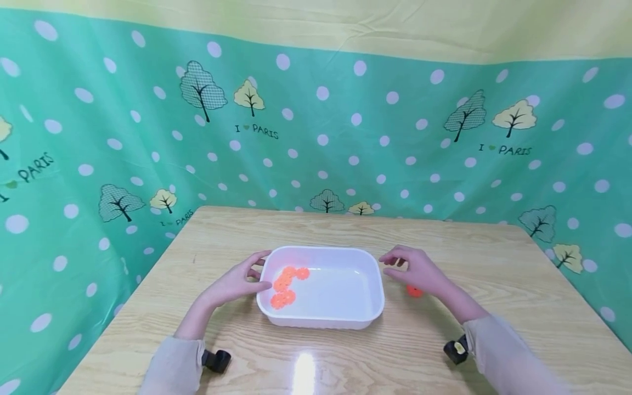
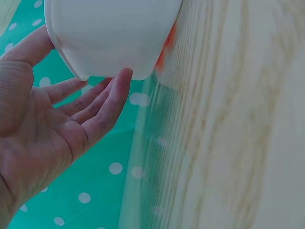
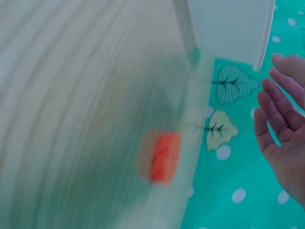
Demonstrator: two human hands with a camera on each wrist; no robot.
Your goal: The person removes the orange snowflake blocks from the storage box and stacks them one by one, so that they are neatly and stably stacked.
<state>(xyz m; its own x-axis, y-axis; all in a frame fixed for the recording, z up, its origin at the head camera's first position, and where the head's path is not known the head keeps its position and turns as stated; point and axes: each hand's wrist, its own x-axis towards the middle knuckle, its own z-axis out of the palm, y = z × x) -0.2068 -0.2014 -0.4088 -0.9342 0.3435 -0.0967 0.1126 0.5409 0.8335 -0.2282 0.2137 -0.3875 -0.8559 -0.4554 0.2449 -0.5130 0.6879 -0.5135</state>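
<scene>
A white rectangular basin (image 1: 321, 317) lies between both hands, with several orange scalloped round pieces (image 1: 283, 283) gathered at its left end. My left hand (image 1: 240, 282) holds the basin's left end, thumb over the rim and fingers at the outer wall; the left wrist view shows this hand (image 2: 62, 109) from the palm side. Just off the basin's right end is my right hand (image 1: 417, 270), fingers loosely bent and holding nothing. In the right wrist view, a gap shows between this hand (image 3: 288, 109) and the basin wall (image 3: 228, 33). Beneath it on the table lies another orange piece (image 1: 415, 291).
The wooden table (image 1: 326, 362) carries the basin, with a bright light reflection near its front. A green dotted cloth (image 1: 321, 153) with tree prints hangs behind and at both sides. Black wrist devices (image 1: 216, 361) sit at both sleeves.
</scene>
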